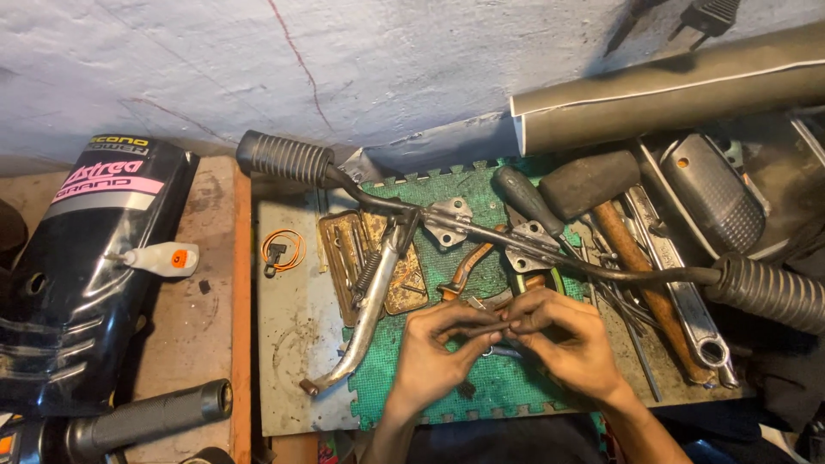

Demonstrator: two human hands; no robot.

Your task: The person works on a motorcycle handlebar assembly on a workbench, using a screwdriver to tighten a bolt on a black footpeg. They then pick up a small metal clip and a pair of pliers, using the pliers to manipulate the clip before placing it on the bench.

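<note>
My left hand [434,348] and my right hand [563,331] meet over the green foam mat [430,387], fingertips pinched together on a small dark metal part [491,326] held between them. Just behind them lies a long footrest bar [516,241] with ribbed rubber pegs at both ends and bolted brackets. A chrome side stand [365,314] with a spring leans from the bar toward the mat's left corner. Pliers with orange handles [464,266] rest right behind my fingers.
A rubber mallet [593,185], a dark-handled screwdriver [526,199] and spanners [687,301] crowd the right. A black plastic motorcycle cover [77,275] with a small white tube [159,258] lies left. A grey roll [670,94] rests against the wall. A black handle [146,417] sits near left.
</note>
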